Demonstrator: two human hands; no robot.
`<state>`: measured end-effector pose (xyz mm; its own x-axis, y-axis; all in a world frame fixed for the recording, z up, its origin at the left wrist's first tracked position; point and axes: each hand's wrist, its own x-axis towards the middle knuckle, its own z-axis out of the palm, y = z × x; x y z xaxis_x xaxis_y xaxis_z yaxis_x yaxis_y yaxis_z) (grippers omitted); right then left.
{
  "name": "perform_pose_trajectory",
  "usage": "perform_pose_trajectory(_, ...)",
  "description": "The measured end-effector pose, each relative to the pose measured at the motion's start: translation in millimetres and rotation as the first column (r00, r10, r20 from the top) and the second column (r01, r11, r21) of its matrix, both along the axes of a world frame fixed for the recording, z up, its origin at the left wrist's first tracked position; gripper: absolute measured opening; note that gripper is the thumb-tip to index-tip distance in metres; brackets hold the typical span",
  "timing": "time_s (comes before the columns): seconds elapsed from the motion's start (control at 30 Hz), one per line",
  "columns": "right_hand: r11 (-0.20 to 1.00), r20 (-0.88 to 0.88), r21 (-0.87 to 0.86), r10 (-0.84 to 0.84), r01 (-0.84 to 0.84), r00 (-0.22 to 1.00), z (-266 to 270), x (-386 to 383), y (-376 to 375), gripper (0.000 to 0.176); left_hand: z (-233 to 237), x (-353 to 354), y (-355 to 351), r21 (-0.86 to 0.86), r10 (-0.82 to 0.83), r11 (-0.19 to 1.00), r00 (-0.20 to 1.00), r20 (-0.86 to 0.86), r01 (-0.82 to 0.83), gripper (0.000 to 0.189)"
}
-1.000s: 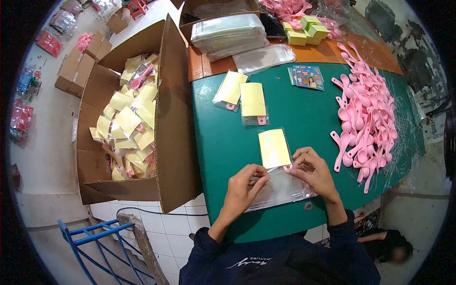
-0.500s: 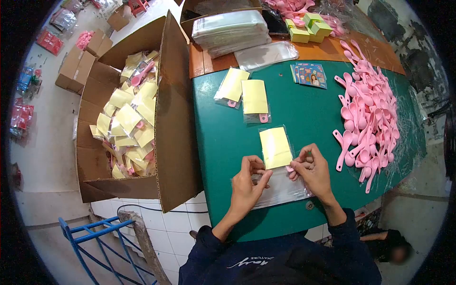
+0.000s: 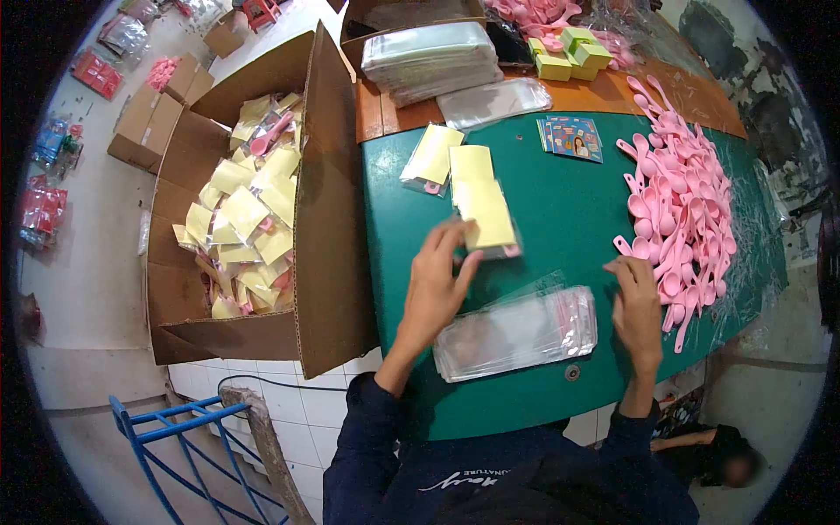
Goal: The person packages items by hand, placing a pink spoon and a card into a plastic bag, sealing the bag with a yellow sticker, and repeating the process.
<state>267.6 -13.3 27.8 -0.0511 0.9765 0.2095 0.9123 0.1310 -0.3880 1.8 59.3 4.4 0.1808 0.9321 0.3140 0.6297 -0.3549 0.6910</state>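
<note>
My left hand [image 3: 437, 276] pinches the lower left corner of a clear plastic packet [image 3: 486, 215]. A yellow card fills most of this packet, and a bit of pink shows at its bottom edge. It overlaps another yellow-card packet [image 3: 471, 161] lying behind it on the table. One more such packet [image 3: 434, 150] lies tilted just left of that one. My right hand [image 3: 637, 306] holds nothing, fingers bent with a gap to the thumb, beside the heap of pink spoons [image 3: 678, 210]. Between my hands lies a stack of clear plastic bags [image 3: 516, 337].
A cardboard box [image 3: 337, 210] full of yellow-card packets stands left of the green table [image 3: 402, 289]. Small printed cards [image 3: 573, 138], stacked plastic sleeves [image 3: 429, 57] and yellow-green blocks [image 3: 573, 57] lie toward the back. A blue metal rack [image 3: 188, 429] is at lower left; a person [image 3: 722, 451] sits at lower right.
My left hand has carried the packet up and left from above the bag stack onto another packet. My right hand has let go of it and moved right, toward the spoons.
</note>
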Motion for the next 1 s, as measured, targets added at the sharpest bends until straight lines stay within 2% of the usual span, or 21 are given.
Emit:
perform_pose_trajectory(0.03,1.0,0.122,-0.01,-0.004,0.005,0.992,1.6,10.3,-2.4,0.035,-3.2,-1.4,5.2,0.214,0.094,0.975,0.98,-0.176,-0.055,0.035)
perform_pose_trajectory(0.07,0.999,0.15,-0.012,0.036,-0.035,0.988,1.0,17.2,-4.9,0.035,-4.0,0.7,5.1,0.2,0.108,0.977,0.982,-0.155,-0.075,0.035)
perform_pose_trajectory(0.1,0.997,0.177,-0.017,0.074,-0.072,0.981,-0.3,22.6,-7.7,0.034,-3.9,5.8,1.7,0.08,-0.032,0.996,0.992,-0.119,0.042,0.034)
perform_pose_trajectory(0.17,0.991,0.21,-0.037,0.131,-0.126,0.969,-4.8,30.1,-12.4,0.033,-5.9,19.6,-12.8,-0.154,-0.285,0.947,0.959,0.0,0.282,0.032)
perform_pose_trajectory(0.27,0.982,0.227,-0.084,0.186,-0.171,0.956,-10.7,33.6,-10.7,0.032,-14.6,38.7,-23.6,-0.304,-0.356,0.89,0.934,0.002,0.34,0.03)
perform_pose_trajectory(0.37,0.971,0.263,-0.17,0.209,-0.168,0.942,-9.1,34.5,-9.9,0.03,-16.2,34.5,-15.8,-0.344,-0.409,0.834,0.902,0.14,0.432,0.029)
perform_pose_trajectory(0.43,0.957,0.31,-0.231,0.241,-0.173,0.919,-3.7,34.1,-6.5,0.026,-5.9,27.7,-14.8,-0.359,-0.358,0.826,0.896,0.262,0.435,0.026)
perform_pose_trajectory(0.53,0.99,0.181,0.057,0.117,-0.129,0.976,7.0,31.9,-0.5,0.023,-0.4,20.5,-13.9,-0.482,-0.225,0.744,0.852,0.472,0.464,0.021)
perform_pose_trajectory(0.57,0.989,0.079,0.125,0.064,-0.074,0.995,14.7,28.6,0.3,0.023,-0.7,19.7,-15.4,-0.534,-0.16,0.695,0.827,0.539,0.482,0.018)
perform_pose_trajectory(0.63,0.968,-0.137,0.244,-0.035,0.068,0.99,35.2,11.0,3.9,0.023,-3.5,22.5,-17.9,-0.533,-0.152,0.687,0.815,0.56,0.494,0.016)
perform_pose_trajectory(0.67,0.957,-0.196,0.283,-0.016,0.072,0.98,38.7,5.3,6.1,0.025,-5.1,24.1,-18.2,-0.53,-0.154,0.682,0.807,0.57,0.504,0.015)
perform_pose_trajectory(0.7,0.97,-0.356,0.221,-0.013,0.098,0.934,38.2,-2.6,8.6,0.025,-7.4,25.0,-18.3,-0.491,-0.169,0.707,0.796,0.582,0.509,0.015)
perform_pose_trajectory(0.77,0.989,-0.642,0.091,-0.033,0.118,0.766,32.4,-19.0,13.9,0.025,-11.5,26.3,-19.5,-0.411,-0.202,0.749,0.77,0.605,0.519,0.016)
perform_pose_trajectory(0.97,0.968,-0.615,0.152,-0.066,0.201,0.786,29.6,-30.8,24.9,0.023,-12.3,24.5,-19.5,-0.482,-0.173,0.728,0.81,0.56,0.488,0.017)
perform_pose_trajectory(1.0,0.964,-0.617,0.159,-0.072,0.214,0.783,29.5,-30.8,24.5,0.023,-10.1,25.2,-19.5,-0.467,-0.184,0.754,0.831,0.525,0.462,0.016)
